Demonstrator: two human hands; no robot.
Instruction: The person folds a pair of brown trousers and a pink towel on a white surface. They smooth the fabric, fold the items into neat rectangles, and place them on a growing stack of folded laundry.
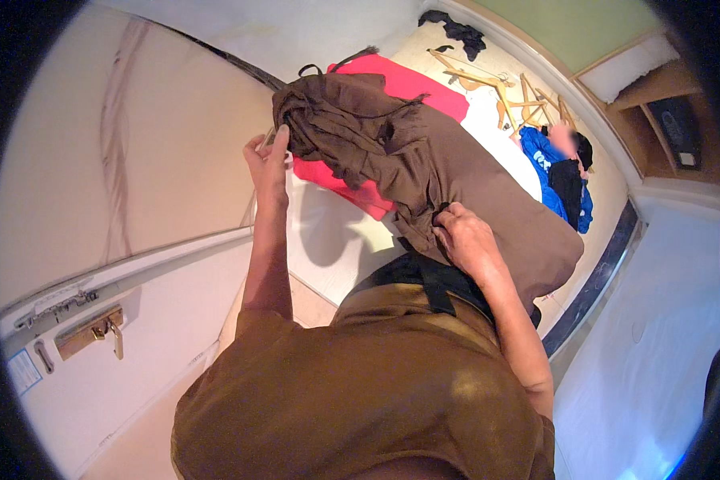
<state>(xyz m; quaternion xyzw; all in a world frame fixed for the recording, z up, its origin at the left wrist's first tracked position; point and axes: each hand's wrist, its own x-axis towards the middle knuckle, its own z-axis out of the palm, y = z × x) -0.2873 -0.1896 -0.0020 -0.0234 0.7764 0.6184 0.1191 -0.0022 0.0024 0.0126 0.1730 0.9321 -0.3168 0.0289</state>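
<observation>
A large brown garment (480, 174), with tasselled cords near its gathered upper end, lies across a flat surface before me. My left hand (271, 159) is at the gathered end, thumb raised against the cloth; thin strips, perhaps a hanger, show by its fingers. Lower down, my right hand (465, 234) pinches the cloth's near edge, its fingertips partly hidden in folds. Beneath the brown garment a red cloth (420, 81) sticks out on both sides. White material (492, 126) shows beside the red.
Several wooden hangers (504, 96) lie beyond the garments on the floor. Blue and black clothing (537, 159) is heaped at right, and a black cloth (456, 33) lies at the top. A door with a handle (115, 336) stands at left; a wooden shelf unit (654, 102) is at upper right.
</observation>
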